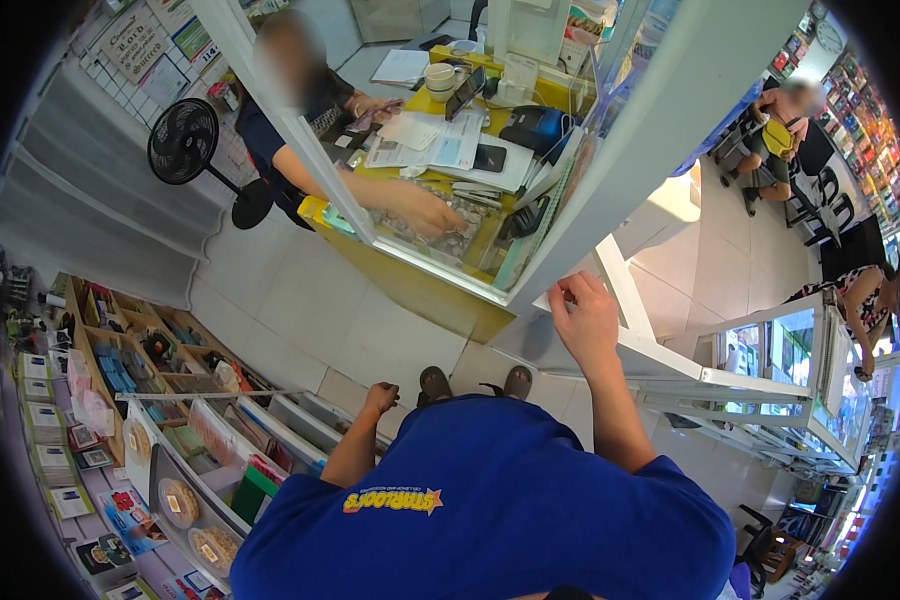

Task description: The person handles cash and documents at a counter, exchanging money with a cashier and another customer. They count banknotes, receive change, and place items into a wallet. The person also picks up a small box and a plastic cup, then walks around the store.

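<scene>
My right hand (584, 312) rests at the white counter ledge (625, 290), beside the foot of a thick white post. Its fingers are curled in and I see nothing held in them. My left hand (381, 397) hangs low by my side, above the tiled floor, with its fingers loosely curled and nothing visible in them. Behind the glass, another person's hand (432, 212) reaches into a tray of coins (460, 240) on a yellow desk (410, 265). Near it lie papers (440, 140), a black phone (490, 158) and a blue-and-black device (535, 128).
The white post (660, 130) and glass partition stand in front of me. Left are drawers (270, 440), a wooden compartment shelf (135, 335) and a black fan (183, 141). A glass display case (785, 345) stands right. A seated person (778, 135) is farther back.
</scene>
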{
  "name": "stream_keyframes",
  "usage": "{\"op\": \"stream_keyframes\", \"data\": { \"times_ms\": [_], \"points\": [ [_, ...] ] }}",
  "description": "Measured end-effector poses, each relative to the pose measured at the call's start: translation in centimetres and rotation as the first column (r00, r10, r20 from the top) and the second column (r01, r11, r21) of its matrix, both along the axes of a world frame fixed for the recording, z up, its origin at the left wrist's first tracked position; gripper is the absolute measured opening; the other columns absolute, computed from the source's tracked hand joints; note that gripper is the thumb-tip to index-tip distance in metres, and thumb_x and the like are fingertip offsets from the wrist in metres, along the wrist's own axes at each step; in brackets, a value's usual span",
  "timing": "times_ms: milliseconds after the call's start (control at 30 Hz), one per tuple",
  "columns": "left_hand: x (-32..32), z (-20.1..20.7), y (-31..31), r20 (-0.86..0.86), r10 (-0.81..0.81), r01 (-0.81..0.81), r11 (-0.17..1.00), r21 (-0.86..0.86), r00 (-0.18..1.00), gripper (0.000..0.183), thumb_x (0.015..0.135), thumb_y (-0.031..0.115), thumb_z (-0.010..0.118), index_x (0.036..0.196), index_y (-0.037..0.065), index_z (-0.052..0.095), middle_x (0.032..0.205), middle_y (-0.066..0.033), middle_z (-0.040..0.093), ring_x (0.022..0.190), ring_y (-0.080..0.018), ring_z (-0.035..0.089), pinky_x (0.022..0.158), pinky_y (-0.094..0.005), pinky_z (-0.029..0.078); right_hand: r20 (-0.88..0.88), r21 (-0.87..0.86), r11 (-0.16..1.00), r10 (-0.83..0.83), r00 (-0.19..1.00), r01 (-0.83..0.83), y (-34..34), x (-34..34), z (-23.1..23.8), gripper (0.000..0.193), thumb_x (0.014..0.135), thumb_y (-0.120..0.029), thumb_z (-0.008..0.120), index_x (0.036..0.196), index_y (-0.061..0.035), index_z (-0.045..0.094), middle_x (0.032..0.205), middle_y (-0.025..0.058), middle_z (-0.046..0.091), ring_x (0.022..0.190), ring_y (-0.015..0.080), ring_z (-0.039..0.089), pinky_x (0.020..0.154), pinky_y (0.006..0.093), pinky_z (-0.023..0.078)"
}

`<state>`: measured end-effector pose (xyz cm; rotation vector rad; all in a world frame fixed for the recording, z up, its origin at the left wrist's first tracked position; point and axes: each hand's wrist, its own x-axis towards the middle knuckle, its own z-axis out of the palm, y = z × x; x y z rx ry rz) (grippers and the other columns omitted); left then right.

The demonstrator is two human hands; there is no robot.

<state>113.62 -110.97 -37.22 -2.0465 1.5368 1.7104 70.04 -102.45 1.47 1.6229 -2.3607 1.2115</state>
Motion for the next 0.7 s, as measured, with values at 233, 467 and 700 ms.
{"op": "stream_keyframes", "data": {
  "times_ms": [233,467,700],
  "points": [
    [-1.0,0.8,-0.6,-0.038,0.048,-0.047,0.999,0.022,0.998,0.041,0.100,0.026,0.065,0.121,-0.009,0.070,0.101,-0.0196,0.078,0.080,-0.0272,0.076,0.068,-0.0370,0.060,0.010,-0.010,1.000,-0.006,1.000,0.006,0.0,0.0,0.0,0.017,0.091,-0.014,0.076,0.080,-0.0038,0.068,0.076,0.0095,0.063,0.071,0.0278,0.064,0.063,0.0415,0.051],
    [-2.7,4.1,-6.0,-0.343,0.436,-0.389,0.900,0.200,0.832,0.047,0.111,0.040,0.047,0.141,0.006,0.061,0.129,-0.0131,0.072,0.114,-0.0271,0.069,0.101,-0.0441,0.052,0.000,-0.016,1.000,-0.003,1.000,0.003,-0.1,0.0,0.0,0.016,0.090,-0.013,0.077,0.080,-0.0043,0.068,0.075,0.0092,0.062,0.070,0.0281,0.063,0.062,0.0417,0.050],
    [-4.8,13.5,-18.5,-0.789,0.608,-0.667,0.624,0.406,0.089,0.060,0.114,0.046,0.038,0.154,0.002,0.043,0.155,-0.0185,0.053,0.142,-0.0324,0.051,0.118,-0.0453,0.043,-0.020,-0.043,0.999,-0.010,1.000,0.009,-0.3,0.1,-0.4,0.014,0.089,-0.011,0.078,0.081,-0.0042,0.069,0.077,0.0083,0.064,0.069,0.0260,0.064,0.061,0.0396,0.050]
  ]
}}
